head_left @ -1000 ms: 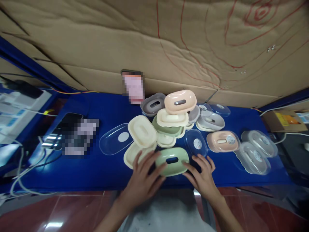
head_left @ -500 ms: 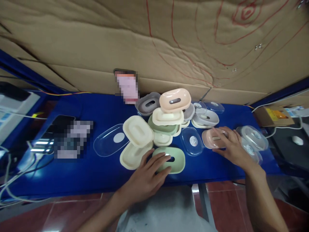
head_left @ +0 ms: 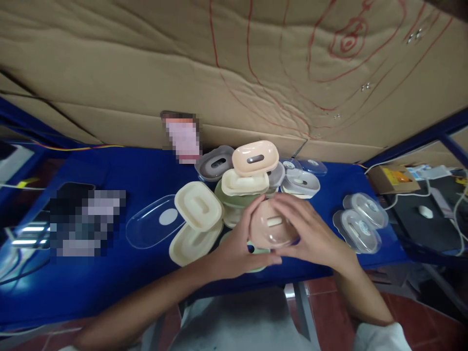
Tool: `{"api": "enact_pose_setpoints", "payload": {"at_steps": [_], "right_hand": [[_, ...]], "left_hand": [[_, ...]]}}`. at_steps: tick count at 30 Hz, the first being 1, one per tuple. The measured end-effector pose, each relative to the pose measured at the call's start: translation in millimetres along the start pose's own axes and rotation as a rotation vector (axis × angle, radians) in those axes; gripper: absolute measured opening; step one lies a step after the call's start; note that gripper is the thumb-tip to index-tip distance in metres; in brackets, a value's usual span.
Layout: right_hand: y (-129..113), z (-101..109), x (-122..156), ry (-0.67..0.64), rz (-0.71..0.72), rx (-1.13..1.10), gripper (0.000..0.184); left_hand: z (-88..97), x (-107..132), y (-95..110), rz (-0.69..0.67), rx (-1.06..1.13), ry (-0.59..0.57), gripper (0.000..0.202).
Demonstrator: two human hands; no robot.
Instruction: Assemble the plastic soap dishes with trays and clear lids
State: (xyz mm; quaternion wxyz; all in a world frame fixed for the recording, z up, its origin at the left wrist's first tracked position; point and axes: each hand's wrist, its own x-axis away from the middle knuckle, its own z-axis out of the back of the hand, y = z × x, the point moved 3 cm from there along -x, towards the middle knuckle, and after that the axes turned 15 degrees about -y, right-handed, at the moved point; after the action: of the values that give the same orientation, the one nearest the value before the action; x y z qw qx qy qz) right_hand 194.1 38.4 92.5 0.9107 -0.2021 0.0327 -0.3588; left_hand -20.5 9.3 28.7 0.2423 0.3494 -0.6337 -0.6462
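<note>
Both my hands hold a pink soap box with a clear lid [head_left: 272, 227] above the blue table [head_left: 146, 161]. My left hand [head_left: 237, 246] grips its left side, fingers curled round it. My right hand [head_left: 309, 234] wraps its right side and top. Under them lies a green soap box [head_left: 256, 251], mostly hidden. Just behind stands a pile of boxes: a peach one [head_left: 255, 158] on top, a cream one [head_left: 244, 182] below, a cream lid [head_left: 198, 205] to the left.
A clear lid [head_left: 153, 226] lies left of the pile. Two clear-lidded grey boxes [head_left: 360, 222] sit at the right. Grey boxes [head_left: 300, 183] are behind. Cardboard [head_left: 234, 73] walls the back. A phone and cables lie at the far left, a cardboard carton [head_left: 393, 178] at the right.
My right hand picked up the pink box from the right and brought it to the middle. My left hand left the green box and took hold of the pink one.
</note>
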Motion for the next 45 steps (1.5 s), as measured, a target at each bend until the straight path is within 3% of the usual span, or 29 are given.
{"api": "enact_pose_setpoints", "payload": {"at_steps": [2, 4, 7, 10, 12, 15, 16, 18, 20, 22, 26, 30, 33, 38, 42, 45], "right_hand": [[4, 9, -16, -0.096, 0.120, -0.060, 0.106], [33, 24, -28, -0.079, 0.131, -0.124, 0.105], [103, 48, -40, 0.119, -0.122, -0.052, 0.094], [148, 52, -53, 0.109, -0.244, 0.016, 0.091], [145, 49, -57, 0.132, -0.231, 0.050, 0.088], [97, 39, -50, 0.263, -0.109, 0.055, 0.072], [74, 32, -46, 0.249, -0.013, 0.014, 0.068], [28, 11, -39, 0.031, 0.206, -0.048, 0.073], [-1, -8, -31, -0.031, 0.261, -0.046, 0.066], [-12, -20, -24, 0.023, 0.248, -0.057, 0.056], [5, -26, 3, 0.217, 0.183, -0.192, 0.040], [44, -17, 37, 0.477, -0.107, -0.041, 0.037], [71, -17, 37, 0.401, -0.314, 0.167, 0.034], [91, -14, 42, 0.318, -0.422, 0.276, 0.046], [94, -13, 109, 0.412, -0.613, 0.272, 0.052], [101, -33, 166, 0.436, -0.826, 0.326, 0.058]], "left_hand": [[3.9, 0, -5, 0.004, -0.025, 0.099, 0.106], [8.3, 4, -9, 0.025, -0.011, 0.133, 0.101], [13.9, 8, -10, 0.039, 0.024, 0.152, 0.101], [16.0, 9, -10, 0.031, 0.012, 0.167, 0.100], [16.1, 9, -12, 0.030, -0.006, 0.188, 0.100], [16.5, 10, -13, 0.017, -0.037, 0.215, 0.101], [17.1, 10, -13, 0.009, -0.045, 0.222, 0.101], [19.1, 11, -13, -0.005, -0.057, 0.243, 0.100], [20.7, 11, -15, -0.012, -0.070, 0.252, 0.099], [20.1, 11, -17, -0.013, -0.076, 0.242, 0.100], [11.3, 11, -20, 0.044, -0.184, 0.142, 0.111], [1.8, 8, -18, 0.015, -0.464, 0.036, 0.096], [-0.1, 7, -19, 0.003, -0.599, 0.039, 0.093], [-2.8, 7, -18, 0.037, -0.879, 0.077, 0.079], [-7.3, 8, -12, -0.047, -1.149, 0.129, 0.052], [-9.4, 8, -9, -0.040, -1.245, 0.102, 0.032]]}}
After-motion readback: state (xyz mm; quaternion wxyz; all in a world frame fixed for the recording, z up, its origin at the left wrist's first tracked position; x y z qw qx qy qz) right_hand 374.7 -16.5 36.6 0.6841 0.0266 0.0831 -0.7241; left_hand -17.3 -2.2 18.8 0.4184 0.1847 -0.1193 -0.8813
